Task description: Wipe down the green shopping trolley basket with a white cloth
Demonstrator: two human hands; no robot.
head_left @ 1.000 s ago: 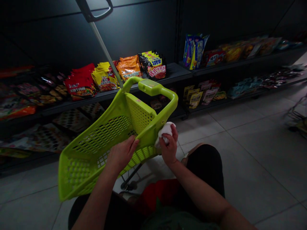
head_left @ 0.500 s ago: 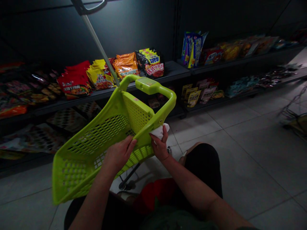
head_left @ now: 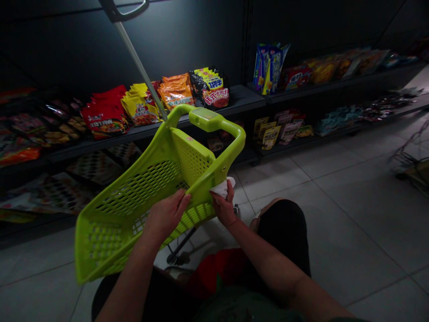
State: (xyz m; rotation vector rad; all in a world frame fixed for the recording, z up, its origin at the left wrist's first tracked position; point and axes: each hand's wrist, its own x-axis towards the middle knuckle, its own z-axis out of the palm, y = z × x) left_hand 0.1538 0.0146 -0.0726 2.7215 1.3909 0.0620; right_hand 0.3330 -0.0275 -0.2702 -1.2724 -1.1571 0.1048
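A lime-green plastic shopping basket (head_left: 134, 197) is tilted in front of me, its loop handle (head_left: 214, 123) pointing up and away. My left hand (head_left: 166, 214) grips the near rim of the basket, fingers curled over the edge. My right hand (head_left: 224, 203) is closed on a white cloth (head_left: 222, 187) and presses it against the basket's right corner, just under the handle. A grey telescopic pull rod (head_left: 139, 67) rises from the basket to the upper left.
Dark shelves run along the back with red, yellow and orange snack bags (head_left: 140, 105) and blue packets (head_left: 271, 65). Grey floor tiles (head_left: 351, 197) spread to the right. A wire object (head_left: 410, 163) stands at the right edge. My dark-clad knee (head_left: 284, 232) is below.
My right hand with the cloth slid down and left along the basket's corner. The basket and my left hand shifted a little to the left.
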